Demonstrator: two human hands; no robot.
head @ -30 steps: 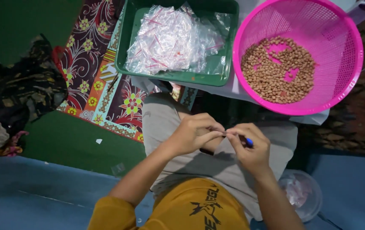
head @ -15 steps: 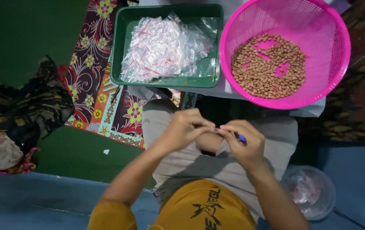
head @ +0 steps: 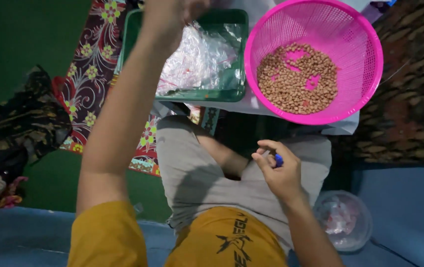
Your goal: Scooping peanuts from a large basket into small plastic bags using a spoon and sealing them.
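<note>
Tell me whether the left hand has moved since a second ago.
Yes. The left hand has left the lap and the right hand, reaching up over the green tray of plastic bags.

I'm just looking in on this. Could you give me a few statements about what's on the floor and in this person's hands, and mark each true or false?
1. The pink basket holds brown peanuts. True.
2. The left hand rests in the lap. False: it is raised over the green tray of clear plastic bags.
3. The right hand pinches a small blue thing. True.
4. The green tray stands to the right of the pink basket. False: it stands to its left.
5. A clear round tub sits by the right forearm. True.
</note>
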